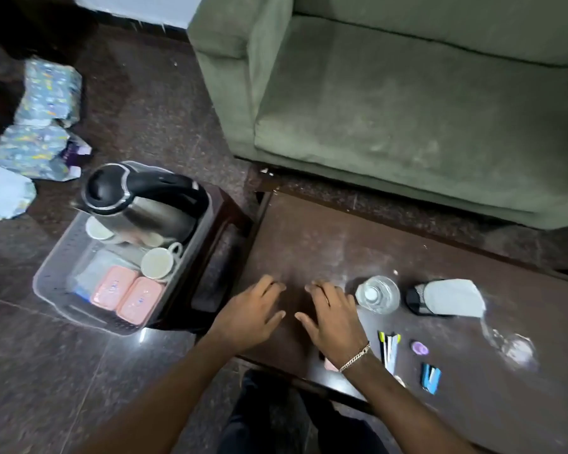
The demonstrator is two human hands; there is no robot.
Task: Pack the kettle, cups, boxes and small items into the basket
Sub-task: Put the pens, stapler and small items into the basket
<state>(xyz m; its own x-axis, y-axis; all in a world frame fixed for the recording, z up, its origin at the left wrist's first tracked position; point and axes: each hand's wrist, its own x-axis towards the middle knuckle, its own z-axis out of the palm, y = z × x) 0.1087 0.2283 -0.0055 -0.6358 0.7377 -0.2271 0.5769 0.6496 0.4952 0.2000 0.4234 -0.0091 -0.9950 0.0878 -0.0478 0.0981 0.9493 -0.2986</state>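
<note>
A clear plastic basket stands on a dark stool to the left of the table. Inside it are a steel kettle with a black lid, two white cups, and two pink boxes. My left hand and my right hand lie side by side, fingers spread, on the dark table, holding nothing. Right of my right hand lie thin sachets, a purple cap and a blue packet.
A clear water bottle, a black object under white paper and a tipped glass sit on the table's right part. A green sofa stands behind. Wrapped patterned parcels lie on the floor at the far left.
</note>
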